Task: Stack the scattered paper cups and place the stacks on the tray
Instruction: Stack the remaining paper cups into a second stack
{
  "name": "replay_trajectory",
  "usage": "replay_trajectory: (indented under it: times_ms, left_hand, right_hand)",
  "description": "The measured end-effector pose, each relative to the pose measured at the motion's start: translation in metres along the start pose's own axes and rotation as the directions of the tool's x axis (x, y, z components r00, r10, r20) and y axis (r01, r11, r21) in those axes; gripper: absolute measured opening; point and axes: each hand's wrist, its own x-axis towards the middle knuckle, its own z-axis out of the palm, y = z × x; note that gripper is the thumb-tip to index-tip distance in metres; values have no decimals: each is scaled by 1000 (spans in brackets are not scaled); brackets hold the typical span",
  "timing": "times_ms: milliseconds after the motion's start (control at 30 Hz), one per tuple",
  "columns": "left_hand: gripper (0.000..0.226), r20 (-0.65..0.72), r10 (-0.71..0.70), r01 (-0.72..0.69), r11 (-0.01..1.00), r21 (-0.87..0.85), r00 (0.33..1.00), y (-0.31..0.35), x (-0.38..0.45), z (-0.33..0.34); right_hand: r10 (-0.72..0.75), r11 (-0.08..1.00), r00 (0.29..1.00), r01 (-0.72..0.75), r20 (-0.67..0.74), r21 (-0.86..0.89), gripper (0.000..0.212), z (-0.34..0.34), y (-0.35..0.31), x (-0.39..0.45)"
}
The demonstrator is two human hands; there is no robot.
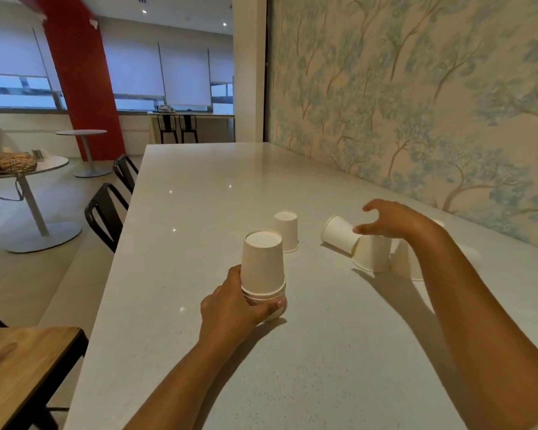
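The left hand (230,308) is wrapping its grip around the lower rims of a stack of upside-down paper cups (263,268), which is resting on the pale counter (199,212) near its left edge. Just beyond the stack, a single inverted cup (287,230) is standing alone. Further right, one cup is lying on its side (337,232), touching an upright inverted cup (372,253), and more cups are sitting partly hidden behind the right forearm. The right hand (392,220) is hovering over this cluster with fingers spread apart, gripping nothing.

These cups are likely very light and thin-walled, so they are apt to tip, slide or dent under a hard squeeze. A gentle pinch around the body near the closed base looks safest. No tray is showing in view.
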Motion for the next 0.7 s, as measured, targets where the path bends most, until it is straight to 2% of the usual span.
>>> replay_trajectory:
  times_ms: [133, 333, 400, 467, 533, 633, 700]
  left_hand:
    - [94, -2, -2, 2, 1000, 4, 1000, 0, 0, 0]
    - [92, -2, 6, -6, 1000, -1, 1000, -1, 1, 0]
    - [91, -4, 4, -4, 1000, -5, 1000, 0, 1, 0]
    - [90, -3, 5, -5, 1000, -1, 1000, 0, 1, 0]
    - [90, 1, 7, -7, 1000, -2, 1000, 0, 0, 0]
    - [93, 9, -3, 3, 1000, -3, 1000, 0, -2, -1]
    - [92, -6, -3, 3, 1000, -3, 1000, 1, -1, -2]
  right_hand:
    - [119, 980, 992, -109, 51, -167, 70, 12, 21, 13]
    - [86, 975, 995, -72, 58, -211, 56, 11, 16, 10]
    - [69, 976, 992, -46, 105, -211, 56, 4, 8, 3]
    - [2, 992, 992, 13, 124, -122, 55, -8, -3, -7]
    - [-105, 994, 992, 102, 74, 48, 51, -21, -18, -21]
    - [-260, 906, 963, 266, -64, 328, 45, -35, -47, -46]
    - [-339, 837, 930, 366, -140, 407, 41, -38, -68, -63]
